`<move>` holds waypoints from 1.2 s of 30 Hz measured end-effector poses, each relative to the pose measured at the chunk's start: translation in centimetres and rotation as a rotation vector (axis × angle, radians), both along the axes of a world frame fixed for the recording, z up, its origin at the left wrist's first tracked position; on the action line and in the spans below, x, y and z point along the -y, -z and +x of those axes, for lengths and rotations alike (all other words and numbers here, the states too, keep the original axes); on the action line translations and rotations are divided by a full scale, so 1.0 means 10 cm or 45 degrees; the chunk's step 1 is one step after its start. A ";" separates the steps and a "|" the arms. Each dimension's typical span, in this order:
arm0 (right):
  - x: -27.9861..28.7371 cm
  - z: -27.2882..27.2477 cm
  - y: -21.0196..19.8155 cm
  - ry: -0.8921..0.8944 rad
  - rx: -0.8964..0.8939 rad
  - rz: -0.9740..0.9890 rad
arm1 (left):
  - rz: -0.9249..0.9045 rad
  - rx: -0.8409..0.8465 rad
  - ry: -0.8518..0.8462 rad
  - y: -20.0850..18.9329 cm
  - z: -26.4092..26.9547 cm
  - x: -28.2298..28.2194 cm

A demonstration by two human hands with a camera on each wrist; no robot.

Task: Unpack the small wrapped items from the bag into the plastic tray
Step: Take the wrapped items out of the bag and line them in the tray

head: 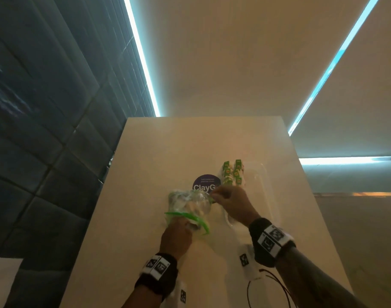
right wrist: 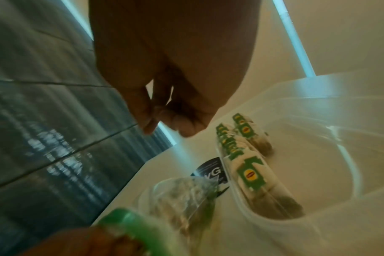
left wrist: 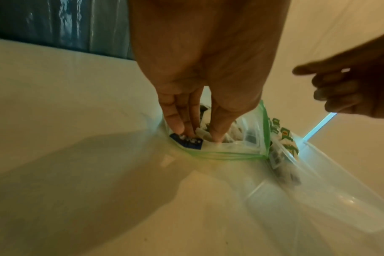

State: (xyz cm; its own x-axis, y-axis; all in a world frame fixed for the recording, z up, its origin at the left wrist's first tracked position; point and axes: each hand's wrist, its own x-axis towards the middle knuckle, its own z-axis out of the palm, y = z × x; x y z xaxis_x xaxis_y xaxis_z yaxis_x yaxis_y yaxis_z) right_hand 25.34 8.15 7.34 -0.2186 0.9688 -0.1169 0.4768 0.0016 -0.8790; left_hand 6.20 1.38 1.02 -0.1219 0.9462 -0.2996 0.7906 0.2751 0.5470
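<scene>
The scene is being lit warmly and dimly, while cold glare is being thrown by cyan light strips (head: 141, 56) well above the fingers. A broad shadow (left wrist: 81, 173) is being cast on the counter (left wrist: 44, 86) below the fingers. The right wrist view is being smeared by blur; straight lines are being bent at the edges.

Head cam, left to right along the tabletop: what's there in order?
Zip bag with the left hand reaching into its mouth → right hand → clear plastic tray holding tea bags.
</scene>
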 end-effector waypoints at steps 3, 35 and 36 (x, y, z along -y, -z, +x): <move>0.25 -0.14 0.08 -0.334 0.149 -0.147 | -0.087 -0.047 -0.047 0.01 0.07 -0.04; 0.69 -0.39 0.30 -0.325 -0.006 -0.409 | -0.081 0.943 -0.574 -0.16 -0.08 0.19; 0.71 -0.39 0.30 -0.324 -0.008 -0.401 | -0.094 0.980 -0.605 -0.17 -0.10 0.19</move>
State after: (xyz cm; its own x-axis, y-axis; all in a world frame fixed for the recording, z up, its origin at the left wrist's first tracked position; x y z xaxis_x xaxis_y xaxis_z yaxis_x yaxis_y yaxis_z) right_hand 21.43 1.07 4.36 -0.4488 0.8004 -0.3974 0.4905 -0.1511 -0.8582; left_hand 5.22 -0.50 2.70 -0.2358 0.8225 -0.5175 0.0079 0.5341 0.8454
